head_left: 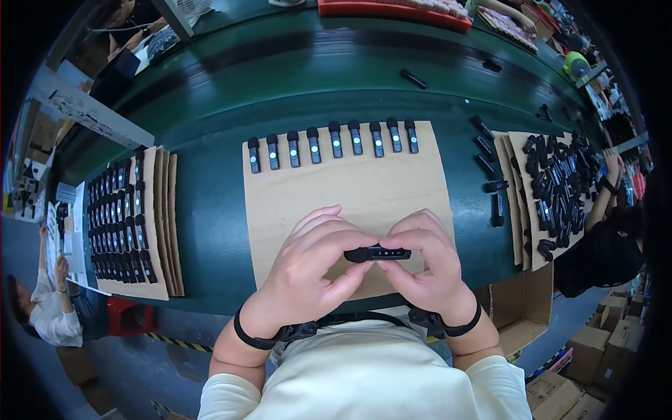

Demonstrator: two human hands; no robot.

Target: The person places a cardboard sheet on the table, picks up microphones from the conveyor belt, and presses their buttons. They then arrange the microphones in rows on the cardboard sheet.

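Both hands hold one small black stick-shaped device (pixel 379 253) over a brown cardboard sheet (pixel 350 189). My left hand (pixel 315 269) grips its left end and my right hand (pixel 427 262) grips its right end, fingers curled around it. Along the sheet's far edge lies a row of several identical black devices (pixel 334 143), each showing a small lit dot. Both wrists wear black bands.
The bench is dark green (pixel 210 210). At the left, stacked cardboard sheets (pixel 164 224) carry rows of black devices (pixel 119 217). At the right, more cardboard holds a loose pile of devices (pixel 556 189). Other people sit at far left and right. Cardboard boxes (pixel 521 308) stand below right.
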